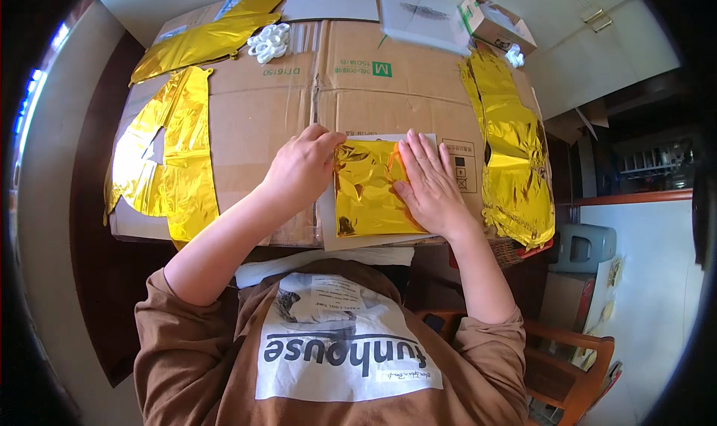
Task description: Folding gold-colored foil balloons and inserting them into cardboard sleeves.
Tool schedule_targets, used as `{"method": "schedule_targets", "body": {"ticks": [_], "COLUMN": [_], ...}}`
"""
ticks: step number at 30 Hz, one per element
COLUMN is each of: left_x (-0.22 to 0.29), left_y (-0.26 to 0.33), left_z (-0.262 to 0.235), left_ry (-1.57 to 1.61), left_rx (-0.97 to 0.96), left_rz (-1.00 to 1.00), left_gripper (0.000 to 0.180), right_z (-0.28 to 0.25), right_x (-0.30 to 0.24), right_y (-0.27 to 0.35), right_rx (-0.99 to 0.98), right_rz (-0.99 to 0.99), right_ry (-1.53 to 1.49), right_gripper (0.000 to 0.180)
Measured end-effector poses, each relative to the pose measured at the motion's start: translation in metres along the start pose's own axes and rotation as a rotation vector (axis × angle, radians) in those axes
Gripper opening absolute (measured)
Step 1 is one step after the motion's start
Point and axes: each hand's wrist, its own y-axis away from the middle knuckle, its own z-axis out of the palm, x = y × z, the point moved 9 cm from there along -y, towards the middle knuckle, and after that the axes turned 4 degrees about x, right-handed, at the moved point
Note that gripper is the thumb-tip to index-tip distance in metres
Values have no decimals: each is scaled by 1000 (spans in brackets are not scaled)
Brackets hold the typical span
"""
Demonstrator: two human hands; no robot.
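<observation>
A folded gold foil balloon (pixel 366 194) lies as a flat rectangle on a pale board (pixel 328 220) near the table's front edge. My left hand (pixel 302 164) is closed, thumb and fingertips pinching the balloon's far left corner. With fingers stretched out, my right hand (pixel 433 183) presses flat on its right side. An orange strip (pixel 393 157) shows beside the right fingers. Another flat gold foil balloon (pixel 187 142) with a cut-out middle lies to the left. A long crinkled one (pixel 515 157) is spread out at the right.
Flattened brown cardboard (pixel 261 105) covers the table. At the back are more gold foil (pixel 202 41), a white bundle of cord (pixel 269 43), a white sheet (pixel 331 2) and a small open box (pixel 497 24). A wooden chair (pixel 579 366) and grey stool (pixel 586 247) stand at right.
</observation>
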Motion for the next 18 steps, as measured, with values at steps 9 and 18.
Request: {"method": "schedule_targets", "body": {"ticks": [9, 18], "left_x": [64, 38], "left_y": [23, 42], "left_z": [23, 43], "left_ry": [-253, -328], "left_rx": [17, 2], "left_rz": [426, 382], "left_gripper": [86, 109], "right_z": [-5, -3], "right_x": [-5, -4], "right_y": [-2, 7], "right_rx": [29, -3], "right_rz": [-61, -93], "right_ry": [52, 53], "right_gripper": [78, 83]}}
